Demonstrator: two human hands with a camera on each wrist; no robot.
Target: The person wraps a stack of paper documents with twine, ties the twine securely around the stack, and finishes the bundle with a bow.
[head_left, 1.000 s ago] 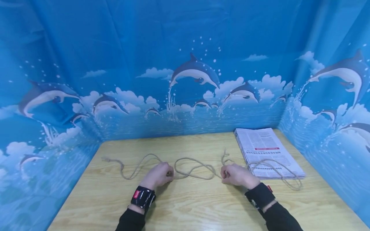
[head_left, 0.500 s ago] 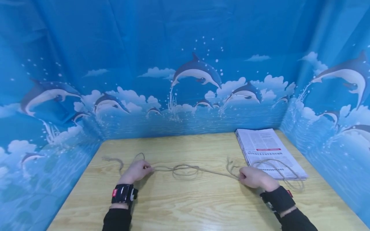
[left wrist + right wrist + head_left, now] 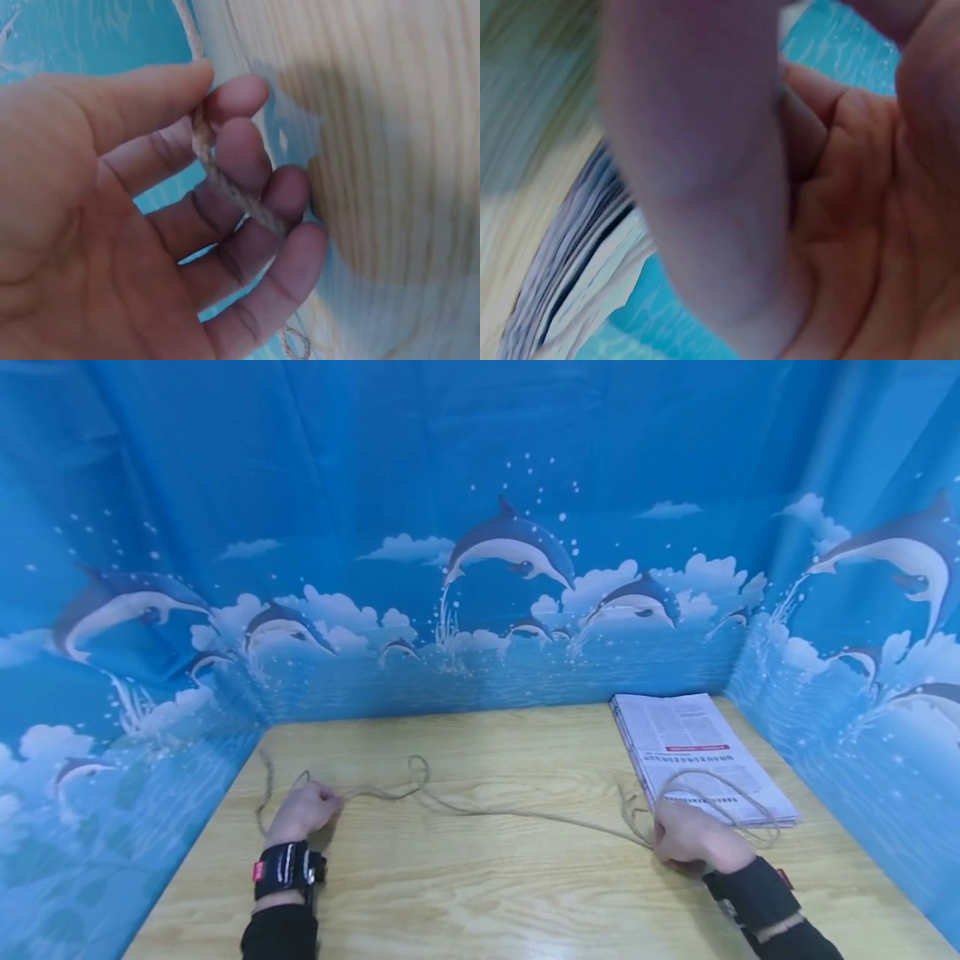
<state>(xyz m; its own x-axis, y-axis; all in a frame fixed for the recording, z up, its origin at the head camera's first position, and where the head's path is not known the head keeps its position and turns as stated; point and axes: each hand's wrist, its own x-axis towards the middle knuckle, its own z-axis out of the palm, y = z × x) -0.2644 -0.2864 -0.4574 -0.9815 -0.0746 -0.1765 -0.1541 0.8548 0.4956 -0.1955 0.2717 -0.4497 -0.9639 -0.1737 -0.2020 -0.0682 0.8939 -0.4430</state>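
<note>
the rope (image 3: 525,814) stretches across the counter (image 3: 480,893) between the left hand (image 3: 303,810) and right hand (image 3: 693,837) — the wide loops of a second ago are down to one small curl nearer the left. both hands have moved farther apart: the left pinches rope at the thumb, other fingers loosely bent; the right, fingers curled, grips it — with rope still looped over the newspapers (image 3: 682,727) just beyond.

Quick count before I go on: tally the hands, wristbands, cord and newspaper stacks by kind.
Left hand and right hand: 2
Left wristband and right wristband: 2
Cord: 1, apparently; the hands hide parts of it
Newspaper stack: 1
Total: 6
</note>
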